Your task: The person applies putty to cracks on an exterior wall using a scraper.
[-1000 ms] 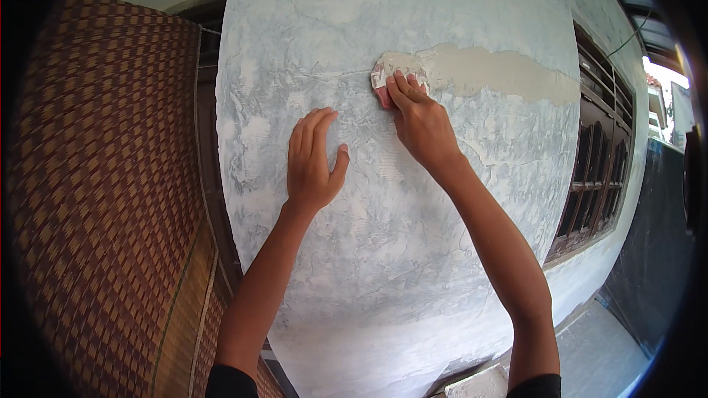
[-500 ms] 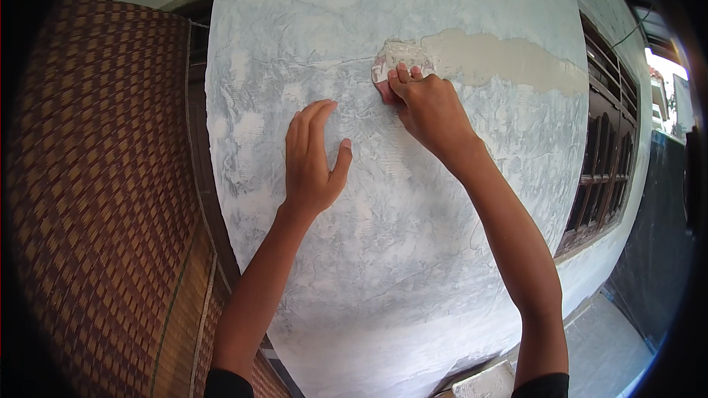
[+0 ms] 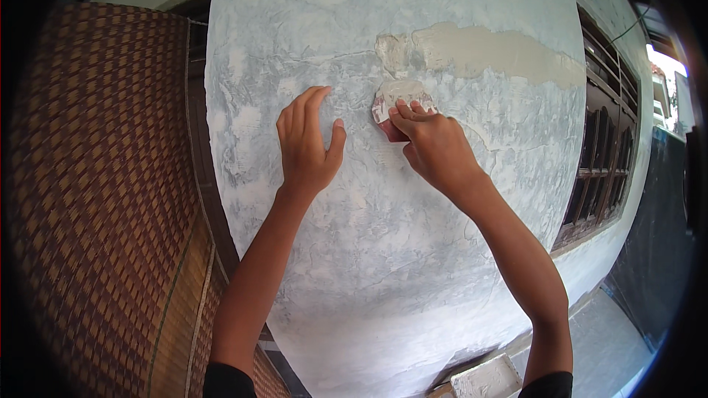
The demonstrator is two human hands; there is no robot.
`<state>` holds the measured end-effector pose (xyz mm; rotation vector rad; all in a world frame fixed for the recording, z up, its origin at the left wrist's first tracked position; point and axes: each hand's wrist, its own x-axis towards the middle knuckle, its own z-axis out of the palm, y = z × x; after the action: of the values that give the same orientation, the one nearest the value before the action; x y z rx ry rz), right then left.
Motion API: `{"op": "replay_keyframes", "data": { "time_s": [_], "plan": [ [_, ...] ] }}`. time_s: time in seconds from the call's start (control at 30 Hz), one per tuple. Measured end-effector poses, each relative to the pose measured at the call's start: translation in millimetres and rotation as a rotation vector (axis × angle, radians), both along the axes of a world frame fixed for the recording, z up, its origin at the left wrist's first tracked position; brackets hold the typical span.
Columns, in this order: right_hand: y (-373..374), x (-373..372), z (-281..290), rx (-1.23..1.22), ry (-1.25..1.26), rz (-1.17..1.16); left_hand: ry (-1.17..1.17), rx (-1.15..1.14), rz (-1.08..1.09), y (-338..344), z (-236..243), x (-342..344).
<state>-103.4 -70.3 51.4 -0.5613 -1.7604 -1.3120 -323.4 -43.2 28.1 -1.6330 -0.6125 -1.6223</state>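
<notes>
My right hand (image 3: 435,151) grips a small red scraper (image 3: 398,99) coated with pale filler, pressed against the mottled grey-white wall (image 3: 332,265). Above it a band of wet beige filler (image 3: 494,48) runs right across the wall, with a short fresh patch (image 3: 392,55) at its left end. My left hand (image 3: 308,140) is at the wall left of the scraper, fingers apart and bent slightly, holding nothing.
A woven brown mat (image 3: 103,177) hangs at the left. A window with dark wooden grilles (image 3: 601,140) is set in the wall at the right. A shallow tray of filler (image 3: 483,383) lies low at the bottom right, near a dark panel (image 3: 638,236).
My right hand and the scraper have moved down from the filler band, leaving a new patch at its left end. My left hand has shifted slightly up and left.
</notes>
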Motion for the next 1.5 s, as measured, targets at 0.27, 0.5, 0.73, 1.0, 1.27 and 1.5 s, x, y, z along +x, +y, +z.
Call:
{"op": "replay_keyframes", "data": {
  "time_s": [0.27,0.5,0.73,1.0,1.27,1.5],
  "plan": [
    [-32,-5,17,-0.113,0.211,0.172,-0.007,0.051,0.139,11,-7,1],
    [-23,17,72,-0.259,0.543,0.449,-0.002,0.053,0.187,13,-7,2],
    [12,14,92,-0.340,0.690,0.636,0.012,0.071,0.202,15,-7,2],
    [21,-5,100,-0.267,0.629,0.672,0.020,0.068,0.234,13,-7,2],
    [32,7,103,-0.230,0.629,0.690,0.040,0.041,0.278,10,-7,3],
    [25,21,105,-0.279,0.770,0.861,0.036,0.032,0.313,11,-7,7]
  ]
}}
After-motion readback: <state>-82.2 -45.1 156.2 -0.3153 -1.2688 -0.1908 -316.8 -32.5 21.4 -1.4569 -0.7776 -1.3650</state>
